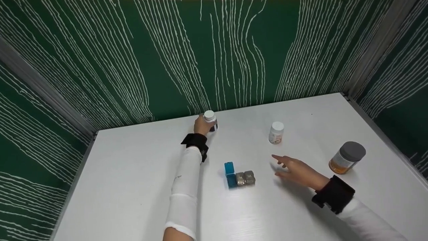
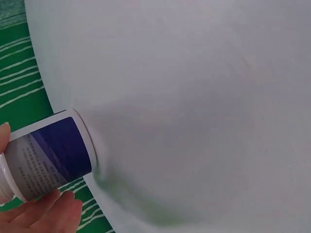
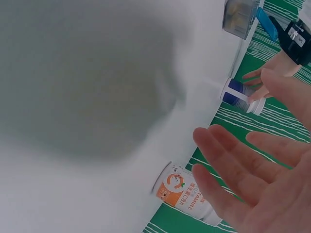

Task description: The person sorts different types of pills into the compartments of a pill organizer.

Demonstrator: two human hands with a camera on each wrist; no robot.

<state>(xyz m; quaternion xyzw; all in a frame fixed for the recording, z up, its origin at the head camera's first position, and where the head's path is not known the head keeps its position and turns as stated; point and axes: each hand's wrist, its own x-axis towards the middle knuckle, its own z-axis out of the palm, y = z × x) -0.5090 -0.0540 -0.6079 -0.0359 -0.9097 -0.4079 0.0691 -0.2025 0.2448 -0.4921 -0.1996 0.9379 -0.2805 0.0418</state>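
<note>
A white-capped bottle with a dark blue label (image 2: 53, 150) stands near the table's back edge. Around it is my left hand (image 1: 202, 125), thumb on one side and fairly straight fingers on the other; in the left wrist view the fingertips sit just off the bottle's side. My right hand (image 1: 294, 171) hovers over the table with fingers spread and nothing in it. Just beyond its fingertips stands a white bottle with an orange label (image 3: 182, 189). Between the forearms lies a small pill box (image 1: 244, 178), its blue compartment's lid (image 1: 229, 168) raised.
At the right, beyond my right wrist, stands a wide jar with a grey lid (image 1: 347, 157) and amber contents. A green wall with white lines (image 1: 234, 50) rises behind the white table (image 1: 110, 187), with similar panels on both sides.
</note>
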